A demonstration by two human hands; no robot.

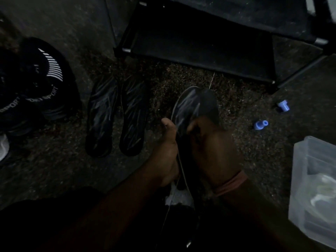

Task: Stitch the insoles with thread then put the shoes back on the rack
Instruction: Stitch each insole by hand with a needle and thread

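The scene is dim. A dark insole (195,104) stands up between my hands at the centre. My left hand (166,151) grips its left edge, thumb raised. My right hand (211,146) holds its right side with curled fingers. A thin pale thread (181,170) runs down between my hands, and a fine strand rises past the insole's tip toward the rack. Two more dark insoles (101,115) (134,115) lie side by side on the floor to the left. Black shoes (45,82) with white stripes and lettering sit at the far left. The black shoe rack (200,46) stands ahead.
Two small blue plastic spools (260,124) (283,105) lie on the speckled floor to the right. A clear plastic box (312,188) stands at the right edge. A white scrap (177,197) lies under my wrists. A white object (3,146) shows at the left edge.
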